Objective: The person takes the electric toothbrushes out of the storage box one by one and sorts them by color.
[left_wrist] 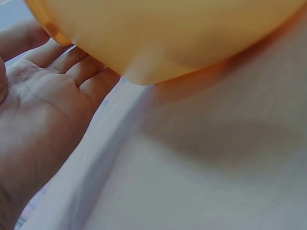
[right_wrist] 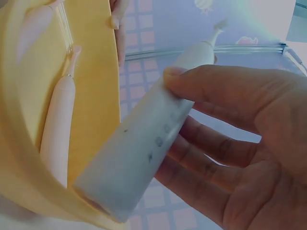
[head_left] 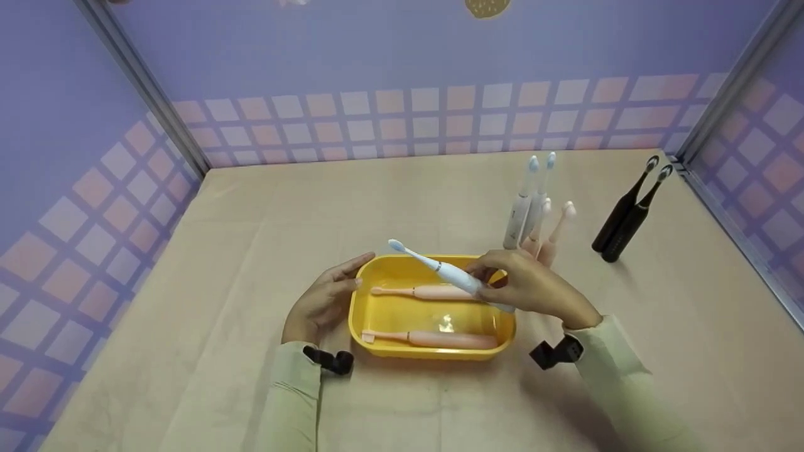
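Note:
In the head view, my right hand grips a white electric toothbrush by its handle, tilted with the brush head up to the left over a yellow basin. The right wrist view shows its thumb and fingers around the handle, whose base is close to the basin's rim. My left hand holds the basin's left end, thumb at the rim and fingers along the outer wall. Two pink electric toothbrushes lie inside, one at the back, partly hidden, and one in front.
Behind my right hand stand two pale grey-white toothbrushes and two pink ones, partly covered by the hand. Farther right, two black toothbrushes stand upright. A beige cloth covers the table, with patterned walls around it.

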`<state>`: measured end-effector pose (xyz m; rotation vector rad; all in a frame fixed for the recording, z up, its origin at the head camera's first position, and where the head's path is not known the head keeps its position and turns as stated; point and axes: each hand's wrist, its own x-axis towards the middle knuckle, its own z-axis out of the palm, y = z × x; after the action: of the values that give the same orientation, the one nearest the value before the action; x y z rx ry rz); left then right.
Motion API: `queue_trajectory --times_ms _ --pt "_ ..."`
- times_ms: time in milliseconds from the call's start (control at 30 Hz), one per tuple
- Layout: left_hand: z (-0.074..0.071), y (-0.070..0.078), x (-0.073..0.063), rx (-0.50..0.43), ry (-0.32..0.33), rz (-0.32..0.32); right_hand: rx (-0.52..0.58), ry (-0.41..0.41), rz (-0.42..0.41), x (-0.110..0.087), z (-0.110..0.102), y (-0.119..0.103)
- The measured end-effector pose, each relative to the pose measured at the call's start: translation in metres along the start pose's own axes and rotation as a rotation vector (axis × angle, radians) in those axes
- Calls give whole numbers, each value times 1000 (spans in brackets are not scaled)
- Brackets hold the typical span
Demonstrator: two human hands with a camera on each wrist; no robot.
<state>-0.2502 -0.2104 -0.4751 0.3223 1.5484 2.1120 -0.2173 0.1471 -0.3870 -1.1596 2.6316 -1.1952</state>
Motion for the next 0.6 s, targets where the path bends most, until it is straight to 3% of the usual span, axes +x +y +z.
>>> queue_trajectory --times_ms 333,600 --pt "0 -1 -1 -18 -13 3 63 115 -44 -10 0 6" --pt "0 -1 -1 -32 -21 13 126 162 -104 -16 -10 8"
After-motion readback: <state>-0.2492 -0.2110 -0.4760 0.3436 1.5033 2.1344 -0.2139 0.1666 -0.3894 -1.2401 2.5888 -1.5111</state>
